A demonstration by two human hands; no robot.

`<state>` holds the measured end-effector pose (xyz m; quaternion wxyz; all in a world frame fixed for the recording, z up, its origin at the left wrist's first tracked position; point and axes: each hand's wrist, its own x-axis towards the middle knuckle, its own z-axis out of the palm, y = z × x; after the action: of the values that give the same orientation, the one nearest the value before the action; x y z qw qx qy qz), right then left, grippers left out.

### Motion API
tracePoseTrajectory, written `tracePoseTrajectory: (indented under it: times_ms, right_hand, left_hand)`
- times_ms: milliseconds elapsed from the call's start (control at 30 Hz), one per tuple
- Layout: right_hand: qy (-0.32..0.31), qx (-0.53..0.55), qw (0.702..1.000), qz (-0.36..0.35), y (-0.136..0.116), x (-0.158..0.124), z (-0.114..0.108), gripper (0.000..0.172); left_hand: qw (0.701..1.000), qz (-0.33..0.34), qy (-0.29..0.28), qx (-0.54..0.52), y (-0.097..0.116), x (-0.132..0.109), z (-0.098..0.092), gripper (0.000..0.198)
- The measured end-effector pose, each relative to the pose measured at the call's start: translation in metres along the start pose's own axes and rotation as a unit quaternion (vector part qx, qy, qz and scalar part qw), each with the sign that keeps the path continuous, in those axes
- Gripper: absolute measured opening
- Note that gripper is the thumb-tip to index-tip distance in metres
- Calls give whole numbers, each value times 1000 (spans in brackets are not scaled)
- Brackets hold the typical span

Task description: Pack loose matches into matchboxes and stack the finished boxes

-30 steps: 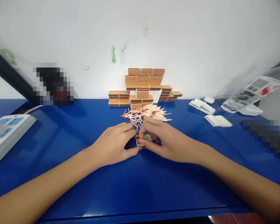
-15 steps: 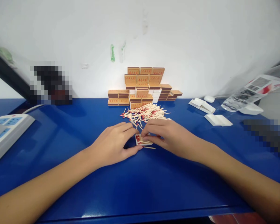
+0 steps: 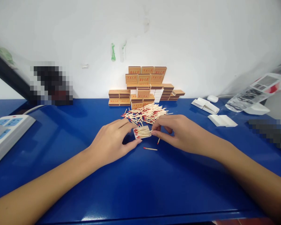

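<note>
A small white matchbox tray holds a layer of matches, their red heads towards the left. My left hand is at its left end, thumb and fingers closed round that end. At the tray's right end, my right hand pinches what looks like the pale end of a match. Below the right fingers a match with its red head down pokes out; whether it is held or lies on the table I cannot tell. One loose match lies in front of the tray. Just behind the hands spreads a heap of matches.
Stacked matchboxes stand against the wall behind the heap. White folded card pieces and a clear plastic bottle lie at the right. A power strip sits on the blue table at the left.
My right hand has drawn back from over the tray to its right end. The tray is tilted differently and shows more of its matches. Another match shows below the right fingers.
</note>
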<state>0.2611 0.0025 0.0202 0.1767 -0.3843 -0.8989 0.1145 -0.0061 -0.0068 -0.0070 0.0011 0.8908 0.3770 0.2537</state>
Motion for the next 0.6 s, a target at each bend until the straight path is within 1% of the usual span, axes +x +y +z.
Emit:
tracePoseTrajectory:
  times_ms: [133, 233, 300, 400, 533, 600]
  right_hand:
    - [-7, 5, 1000, -5, -2, 0, 3, 12]
    - [9, -7, 1000, -26, -2, -1, 6, 13]
    - [21, -26, 998, -44, -3, -2, 7, 17]
    - [38, -52, 997, -53, -5, -3, 7, 20]
    - [59, -52, 996, -50, -7, -2, 7, 13]
    - [55, -30, 997, -54, -8, -3, 8, 11]
  left_hand:
    - [1000, 3, -4, -4, 1, 0, 1, 25]
    - [1000, 8, -3, -9, 2, 0, 1, 25]
    - [1000, 7, 0, -11, 2, 0, 0, 25]
    - [1000, 2, 8, -12, 2, -1, -1, 26]
    - [1000, -1, 16, -12, 2, 0, -1, 25]
    - [1000, -1, 19, -11, 2, 0, -1, 25]
